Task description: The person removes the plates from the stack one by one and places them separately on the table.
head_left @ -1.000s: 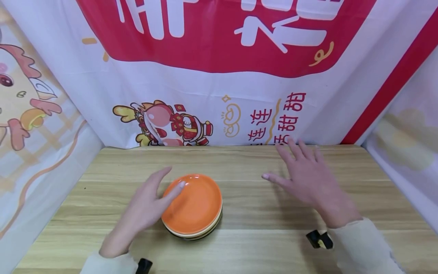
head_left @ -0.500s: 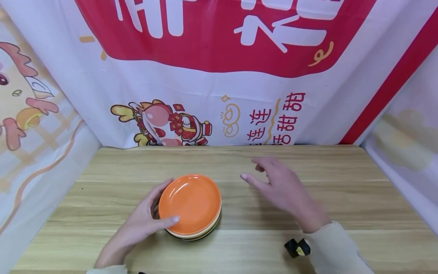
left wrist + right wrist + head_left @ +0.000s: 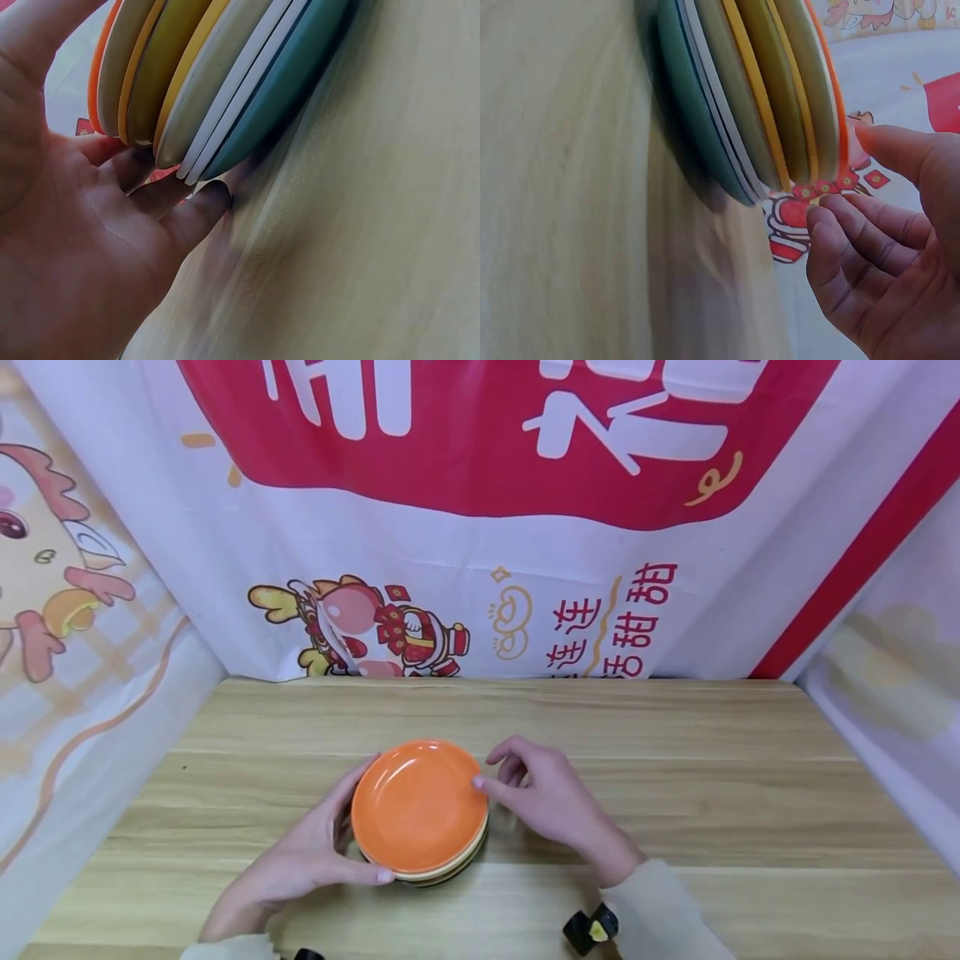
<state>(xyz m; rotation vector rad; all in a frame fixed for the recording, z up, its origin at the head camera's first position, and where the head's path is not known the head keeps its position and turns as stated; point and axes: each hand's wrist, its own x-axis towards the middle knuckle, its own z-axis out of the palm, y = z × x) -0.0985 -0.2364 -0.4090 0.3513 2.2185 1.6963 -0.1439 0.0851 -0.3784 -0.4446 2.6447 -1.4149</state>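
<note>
A stack of several small plates sits on the wooden table, an orange plate (image 3: 420,810) on top. From the side, the left wrist view shows yellow-rimmed plates under it, then thin white rims, and a teal plate (image 3: 292,82) at the bottom. My left hand (image 3: 307,852) holds the stack's left side, fingers around the back left and thumb at the near rim. On the right, my right hand (image 3: 555,802) has its thumb tip right at the orange rim. Its loosely bent fingers (image 3: 832,240) stand a little off the plates' edges in the right wrist view.
The wooden table (image 3: 712,777) extends to both sides of the stack. A printed white and red cloth (image 3: 480,560) hangs along its back edge, and more printed cloth (image 3: 90,693) closes in the left side.
My right hand has come left and down from the table's right side to the stack, its fingers bending. My left hand has moved from over the orange plate to around the stack's left side.
</note>
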